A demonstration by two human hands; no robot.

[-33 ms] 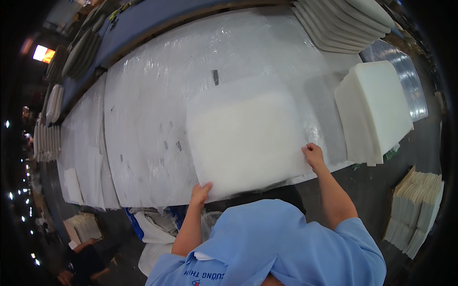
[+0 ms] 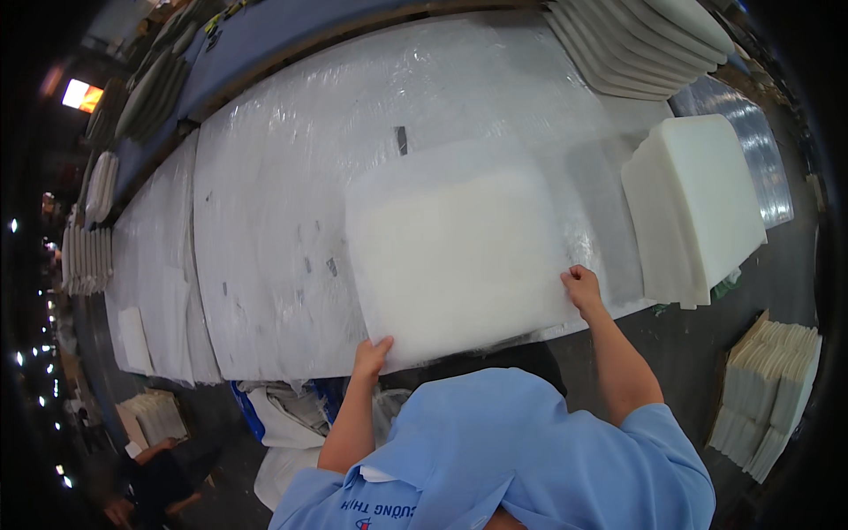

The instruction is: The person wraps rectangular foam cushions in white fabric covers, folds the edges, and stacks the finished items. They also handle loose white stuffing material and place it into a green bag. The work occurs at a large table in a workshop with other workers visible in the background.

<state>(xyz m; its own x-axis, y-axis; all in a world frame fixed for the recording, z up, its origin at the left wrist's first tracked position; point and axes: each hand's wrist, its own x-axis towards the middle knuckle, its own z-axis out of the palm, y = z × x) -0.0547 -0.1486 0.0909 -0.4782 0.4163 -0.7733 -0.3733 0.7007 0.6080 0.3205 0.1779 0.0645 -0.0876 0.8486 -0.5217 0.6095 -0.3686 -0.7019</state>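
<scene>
A white, soft-looking padding sheet (image 2: 459, 256), roughly square, lies flat in front of me. Its middle looks thick and creamy; a paler, thinner margin shows along the far and side edges. At its near left corner, my left hand (image 2: 373, 355) is closed on the edge, thumb on top. My right hand (image 2: 579, 290) pinches the right edge, fingers curled in. Beneath the sheet is a table (image 2: 274, 194) covered in shiny clear plastic, with a few dark marks on it.
Stacked white pads (image 2: 698, 203) stand at the table's right end, and a taller pad stack (image 2: 632, 44) at the far right. Another pile (image 2: 767, 393) sits lower right. Crumpled white and blue material (image 2: 283, 415) lies below the near edge. A person (image 2: 163, 481) is at lower left.
</scene>
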